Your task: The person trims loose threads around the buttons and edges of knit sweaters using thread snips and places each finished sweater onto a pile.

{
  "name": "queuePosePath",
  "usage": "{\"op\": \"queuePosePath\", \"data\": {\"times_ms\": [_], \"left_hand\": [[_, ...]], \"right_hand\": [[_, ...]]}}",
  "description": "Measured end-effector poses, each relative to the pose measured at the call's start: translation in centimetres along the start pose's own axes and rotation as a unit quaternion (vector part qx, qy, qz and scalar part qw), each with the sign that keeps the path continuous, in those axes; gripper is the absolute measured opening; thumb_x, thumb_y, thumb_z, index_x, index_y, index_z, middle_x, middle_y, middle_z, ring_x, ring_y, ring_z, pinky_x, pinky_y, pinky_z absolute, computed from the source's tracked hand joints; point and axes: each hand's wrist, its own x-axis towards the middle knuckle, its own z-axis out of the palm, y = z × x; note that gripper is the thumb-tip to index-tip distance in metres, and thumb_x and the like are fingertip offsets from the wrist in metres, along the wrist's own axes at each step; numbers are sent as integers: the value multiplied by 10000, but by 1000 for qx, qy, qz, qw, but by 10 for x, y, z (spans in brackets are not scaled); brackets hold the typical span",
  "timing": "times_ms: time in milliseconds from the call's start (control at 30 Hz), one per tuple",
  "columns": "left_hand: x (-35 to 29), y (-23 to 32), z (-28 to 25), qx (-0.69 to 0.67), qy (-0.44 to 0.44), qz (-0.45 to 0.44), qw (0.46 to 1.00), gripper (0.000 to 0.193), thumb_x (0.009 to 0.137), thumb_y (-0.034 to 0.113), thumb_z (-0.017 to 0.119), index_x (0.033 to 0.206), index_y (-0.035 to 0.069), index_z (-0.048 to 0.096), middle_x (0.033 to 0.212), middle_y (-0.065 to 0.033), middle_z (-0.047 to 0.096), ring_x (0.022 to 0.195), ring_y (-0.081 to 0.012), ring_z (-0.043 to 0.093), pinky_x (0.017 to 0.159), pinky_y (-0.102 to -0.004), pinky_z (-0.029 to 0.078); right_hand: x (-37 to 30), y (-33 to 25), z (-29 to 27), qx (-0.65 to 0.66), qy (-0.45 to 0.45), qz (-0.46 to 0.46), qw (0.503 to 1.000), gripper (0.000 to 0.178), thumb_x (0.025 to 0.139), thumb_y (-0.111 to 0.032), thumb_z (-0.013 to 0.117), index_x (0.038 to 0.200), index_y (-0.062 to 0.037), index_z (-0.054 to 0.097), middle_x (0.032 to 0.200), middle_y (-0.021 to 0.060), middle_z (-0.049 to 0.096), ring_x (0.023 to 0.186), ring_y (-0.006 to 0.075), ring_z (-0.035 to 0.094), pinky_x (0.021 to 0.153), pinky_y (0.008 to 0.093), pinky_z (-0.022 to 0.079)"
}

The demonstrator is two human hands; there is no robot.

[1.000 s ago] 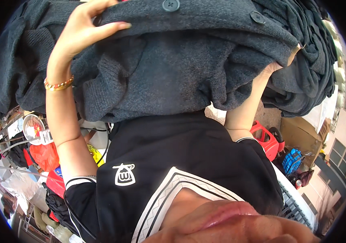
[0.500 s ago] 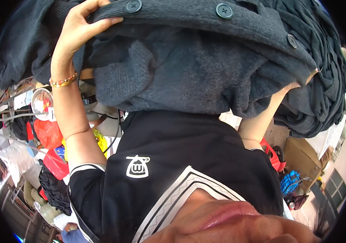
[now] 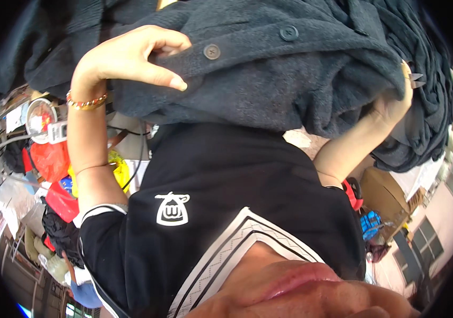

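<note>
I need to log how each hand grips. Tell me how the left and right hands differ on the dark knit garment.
The left hand lies in plain view on the dark grey buttoned knit garment, fingers curled over its edge beside a button; the right hand is mostly buried under the fabric. The left wrist wears a beaded bracelet; no bracelet shows on the right wrist. Both are raised and grip the same garment.

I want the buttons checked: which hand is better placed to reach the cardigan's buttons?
Probably left: the left hand grips the cardigan edge right beside a button; the right hand sits far off, half buried in fabric.
</note>
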Motion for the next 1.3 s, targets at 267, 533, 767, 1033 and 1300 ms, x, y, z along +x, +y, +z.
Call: {"op": "queuePosePath", "data": {"times_ms": [267,533,767,1033,1300], "left_hand": [[54,45,8,27,171,-17,985,301,930,282,616,1098,32,623,757,19,509,669,-59,433,587,-235,354],[104,15,49,-52,249,36,966,354,982,280,528,1186,3,609,1108,-73,657,1065,-170,599,926,-290,449],[95,47,39,-213,206,69,953,259,972,170,525,1087,-42,618,958,-53,632,902,-107,557,806,-239,443],[132,68,30,-280,147,119,941,307,977,229,538,1093,-39,633,930,-9,638,865,-79,549,796,-224,441],[165,78,46,-455,95,109,879,256,952,140,581,1111,-47,652,956,-13,671,820,-58,585,759,-190,468]], "right_hand": [[-28,-6,-5,14,-58,-24,998,226,885,-20,563,1077,93,606,1023,203,665,948,272,653,902,375,509],[-55,-30,54,-402,91,-193,891,198,839,-36,696,1034,-7,679,901,8,623,694,22,475,602,139,325],[-85,-44,84,-362,-49,-251,896,306,883,-27,585,1166,89,578,1005,125,645,740,41,505,634,149,353],[-91,-40,108,-422,-124,-224,870,284,888,-25,617,1154,76,610,1033,86,626,880,78,544,785,184,403],[-82,-32,86,-437,-144,-154,875,329,902,-18,638,1225,33,601,992,1,571,851,41,501,816,169,393]]}}
